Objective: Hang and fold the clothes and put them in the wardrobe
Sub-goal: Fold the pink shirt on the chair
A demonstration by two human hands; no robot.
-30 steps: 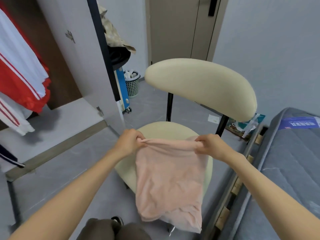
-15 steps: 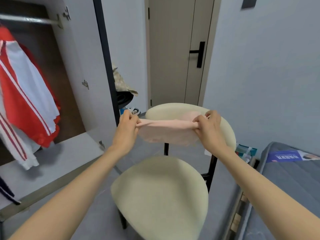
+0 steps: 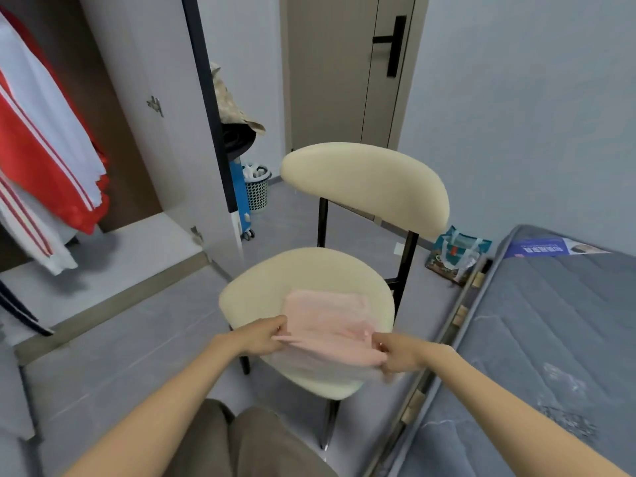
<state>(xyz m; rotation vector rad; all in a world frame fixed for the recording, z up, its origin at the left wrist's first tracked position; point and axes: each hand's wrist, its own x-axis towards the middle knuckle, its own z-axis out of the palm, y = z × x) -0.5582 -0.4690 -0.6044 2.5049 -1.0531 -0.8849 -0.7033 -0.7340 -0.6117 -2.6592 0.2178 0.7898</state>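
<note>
The pink garment (image 3: pixel 327 318) lies centre frame on the cream chair seat (image 3: pixel 275 280), used as a folding surface, the grip of left hand (image 3: pixel 260 339) and right hand (image 3: pixel 401 352) pinching its near corners taut, probably for a fold, before the open wardrobe (image 3: pixel 144 98) at upper left.

The pink garment (image 3: pixel 327 321), held stretched in the air before the backrest (image 3: pixel 364 180) of the chair (image 3: pixel 303 270) half a second ago, has been brought down and laid on the chair's seat, its far part now spread flat. The left hand (image 3: pixel 261 339) and right hand (image 3: pixel 399 354) have been lowered from backrest level to the seat's front, where the near edge is pinched. A second ago the cloth was hung over that front edge.
</note>
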